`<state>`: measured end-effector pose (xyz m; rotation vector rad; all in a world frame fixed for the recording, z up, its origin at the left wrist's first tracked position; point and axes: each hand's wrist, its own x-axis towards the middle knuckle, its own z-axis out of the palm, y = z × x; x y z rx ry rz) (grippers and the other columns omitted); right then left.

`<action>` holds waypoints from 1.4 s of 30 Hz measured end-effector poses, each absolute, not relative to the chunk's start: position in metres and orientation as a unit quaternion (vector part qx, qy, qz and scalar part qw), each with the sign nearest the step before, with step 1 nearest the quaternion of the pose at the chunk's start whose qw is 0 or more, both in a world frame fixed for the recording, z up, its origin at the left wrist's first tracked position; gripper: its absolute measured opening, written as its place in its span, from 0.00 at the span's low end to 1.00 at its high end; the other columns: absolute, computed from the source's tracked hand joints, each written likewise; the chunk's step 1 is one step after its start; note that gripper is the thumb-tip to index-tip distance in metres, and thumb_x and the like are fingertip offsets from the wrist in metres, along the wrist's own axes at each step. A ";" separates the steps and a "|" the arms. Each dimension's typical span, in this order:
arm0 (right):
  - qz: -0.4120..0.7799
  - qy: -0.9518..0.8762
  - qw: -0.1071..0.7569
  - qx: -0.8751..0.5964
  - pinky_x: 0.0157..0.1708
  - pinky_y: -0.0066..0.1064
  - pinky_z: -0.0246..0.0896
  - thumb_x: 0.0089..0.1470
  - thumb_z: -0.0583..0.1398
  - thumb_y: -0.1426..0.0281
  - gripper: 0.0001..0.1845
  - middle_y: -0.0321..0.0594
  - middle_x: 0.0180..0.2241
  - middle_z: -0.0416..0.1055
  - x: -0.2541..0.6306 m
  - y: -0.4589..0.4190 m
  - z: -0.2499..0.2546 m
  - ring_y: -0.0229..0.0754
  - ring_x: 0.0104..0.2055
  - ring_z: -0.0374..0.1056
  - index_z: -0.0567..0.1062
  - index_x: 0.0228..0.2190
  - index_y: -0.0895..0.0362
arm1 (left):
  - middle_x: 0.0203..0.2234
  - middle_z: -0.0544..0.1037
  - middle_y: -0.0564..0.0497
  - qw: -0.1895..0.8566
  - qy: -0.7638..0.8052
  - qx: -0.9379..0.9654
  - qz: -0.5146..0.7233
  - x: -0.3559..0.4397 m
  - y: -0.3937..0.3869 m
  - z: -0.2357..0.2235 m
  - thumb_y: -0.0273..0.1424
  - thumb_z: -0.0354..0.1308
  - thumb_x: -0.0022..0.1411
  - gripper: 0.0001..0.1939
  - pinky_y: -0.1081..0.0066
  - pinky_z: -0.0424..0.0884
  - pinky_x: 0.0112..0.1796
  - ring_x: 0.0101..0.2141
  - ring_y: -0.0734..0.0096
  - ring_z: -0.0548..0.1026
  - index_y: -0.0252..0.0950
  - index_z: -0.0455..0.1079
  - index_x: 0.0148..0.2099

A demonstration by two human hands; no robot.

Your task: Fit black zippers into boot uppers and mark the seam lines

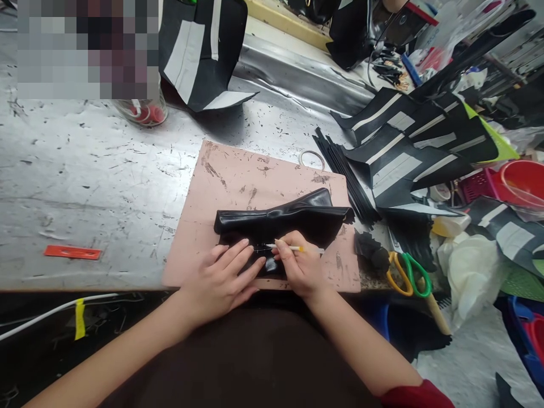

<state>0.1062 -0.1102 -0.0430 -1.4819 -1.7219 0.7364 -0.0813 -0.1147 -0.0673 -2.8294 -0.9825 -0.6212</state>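
Note:
A folded piece of glossy black leather (276,220) lies on a pink board (238,175) at the table's front edge. My left hand (227,275) rests on its near part, fingers stretched out and spread. Pinched in my right hand (301,266) is a slim pen (293,247) with a white and yellow barrel. Its tip points left and meets the leather just beside my left fingertips. A thin pale line shows on the leather there; I cannot tell whether it is a mark or an edge.
An orange plastic piece (72,252) lies at left. Scissors (408,275) with yellow and green handles are at the right edge. Black strips (346,175), a tape ring (311,160) and stacked black panels (395,164) sit at right. Another panel (195,62) stands behind.

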 end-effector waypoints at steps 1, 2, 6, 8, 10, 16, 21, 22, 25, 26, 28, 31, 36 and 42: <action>0.286 -0.672 0.365 -0.577 0.22 0.25 0.61 0.56 0.51 0.69 0.10 0.35 0.21 0.68 0.106 -0.110 -0.043 0.34 0.21 0.66 0.66 0.25 0.56 | 0.46 0.73 0.46 0.041 -0.321 -0.924 -0.203 -0.081 -0.115 -0.068 0.38 0.49 0.61 0.18 0.62 0.60 0.44 0.50 0.60 0.68 0.38 0.66 0.51; 0.283 -0.674 0.361 -0.579 0.22 0.25 0.61 0.56 0.51 0.69 0.10 0.35 0.21 0.68 0.106 -0.110 -0.043 0.34 0.21 0.66 0.66 0.25 0.56 | 0.46 0.73 0.46 0.040 -0.322 -0.924 -0.201 -0.081 -0.115 -0.068 0.38 0.49 0.61 0.18 0.62 0.60 0.44 0.50 0.60 0.68 0.38 0.66 0.51; 0.279 -0.680 0.357 -0.576 0.22 0.25 0.61 0.56 0.51 0.69 0.10 0.35 0.21 0.68 0.106 -0.111 -0.045 0.34 0.21 0.66 0.66 0.24 0.56 | 0.46 0.73 0.46 0.042 -0.323 -0.924 -0.201 -0.081 -0.114 -0.068 0.38 0.49 0.61 0.18 0.63 0.60 0.44 0.50 0.60 0.68 0.39 0.67 0.51; 0.283 -0.678 0.358 -0.577 0.22 0.25 0.61 0.56 0.51 0.69 0.10 0.35 0.21 0.68 0.105 -0.111 -0.044 0.34 0.21 0.65 0.66 0.24 0.56 | 0.46 0.73 0.46 0.043 -0.323 -0.923 -0.204 -0.081 -0.114 -0.068 0.38 0.49 0.61 0.18 0.63 0.60 0.44 0.49 0.60 0.68 0.39 0.67 0.51; 0.295 -0.668 0.358 -0.581 0.22 0.25 0.61 0.56 0.52 0.68 0.10 0.35 0.21 0.68 0.106 -0.111 -0.043 0.34 0.21 0.66 0.66 0.24 0.56 | 0.46 0.73 0.46 0.043 -0.322 -0.923 -0.207 -0.081 -0.114 -0.068 0.38 0.49 0.61 0.18 0.63 0.60 0.44 0.49 0.60 0.68 0.39 0.67 0.51; 0.358 -0.573 0.420 -0.606 0.21 0.25 0.61 0.56 0.52 0.67 0.11 0.34 0.20 0.68 0.121 -0.107 -0.036 0.34 0.20 0.66 0.66 0.24 0.56 | 0.47 0.73 0.45 0.039 -0.322 -0.926 -0.193 -0.081 -0.115 -0.066 0.37 0.49 0.61 0.17 0.62 0.60 0.44 0.50 0.61 0.68 0.39 0.66 0.51; 0.374 -0.583 0.409 -0.594 0.20 0.26 0.61 0.55 0.52 0.68 0.10 0.33 0.20 0.67 0.127 -0.107 -0.038 0.34 0.20 0.65 0.66 0.24 0.56 | 0.46 0.73 0.44 0.044 -0.316 -0.927 -0.196 -0.081 -0.113 -0.065 0.36 0.49 0.61 0.17 0.62 0.61 0.43 0.49 0.59 0.69 0.39 0.66 0.51; 0.375 -0.590 0.412 -0.584 0.20 0.26 0.61 0.55 0.52 0.69 0.09 0.34 0.20 0.67 0.126 -0.109 -0.038 0.34 0.21 0.65 0.66 0.25 0.56 | 0.46 0.73 0.44 0.045 -0.315 -0.927 -0.198 -0.082 -0.113 -0.065 0.36 0.50 0.61 0.17 0.62 0.61 0.43 0.49 0.59 0.69 0.38 0.66 0.51; 0.329 -0.615 0.495 -0.518 0.24 0.30 0.62 0.55 0.51 0.69 0.11 0.34 0.20 0.65 0.124 -0.119 -0.030 0.37 0.23 0.65 0.66 0.22 0.56 | 0.44 0.73 0.44 0.039 -0.296 -0.922 -0.249 -0.087 -0.116 -0.065 0.36 0.54 0.58 0.19 0.63 0.63 0.43 0.48 0.59 0.69 0.38 0.65 0.51; 0.290 -0.607 0.549 -0.495 0.25 0.31 0.61 0.54 0.51 0.69 0.12 0.34 0.19 0.63 0.126 -0.122 -0.027 0.37 0.23 0.64 0.65 0.21 0.56 | 0.43 0.73 0.45 0.024 -0.294 -0.910 -0.290 -0.090 -0.117 -0.065 0.35 0.56 0.56 0.19 0.63 0.64 0.44 0.47 0.60 0.69 0.39 0.64 0.51; 0.202 -0.555 0.639 -0.493 0.22 0.30 0.58 0.54 0.49 0.68 0.14 0.32 0.16 0.58 0.138 -0.126 -0.020 0.37 0.20 0.60 0.59 0.18 0.54 | 0.41 0.72 0.46 -0.038 -0.349 -0.848 -0.397 -0.096 -0.119 -0.065 0.34 0.58 0.54 0.21 0.63 0.66 0.44 0.46 0.61 0.69 0.40 0.62 0.51; 0.139 -0.503 0.531 -0.667 0.20 0.28 0.50 0.53 0.49 0.67 0.13 0.29 0.13 0.53 0.170 -0.124 -0.016 0.35 0.16 0.52 0.55 0.19 0.53 | 0.42 0.70 0.45 -0.253 -0.531 -0.665 -0.460 -0.101 -0.110 -0.060 0.36 0.58 0.54 0.22 0.62 0.69 0.41 0.42 0.62 0.71 0.39 0.60 0.51; 0.155 -0.539 0.046 -0.827 0.26 0.32 0.51 0.51 0.54 0.63 0.08 0.38 0.20 0.65 0.205 -0.112 -0.024 0.45 0.25 0.64 0.67 0.29 0.55 | 0.42 0.74 0.46 -0.640 -0.525 -0.469 -0.307 -0.091 -0.082 -0.035 0.43 0.61 0.48 0.26 0.61 0.68 0.46 0.45 0.58 0.71 0.36 0.66 0.48; 0.270 -0.533 0.350 -0.721 0.34 0.37 0.60 0.54 0.47 0.55 0.21 0.46 0.37 0.71 0.185 -0.108 -0.023 0.48 0.38 0.67 0.71 0.36 0.57 | 0.32 0.79 0.50 -0.772 -0.485 -0.252 -0.325 -0.080 -0.093 -0.012 0.33 0.66 0.41 0.18 0.69 0.73 0.38 0.36 0.62 0.76 0.37 0.73 0.38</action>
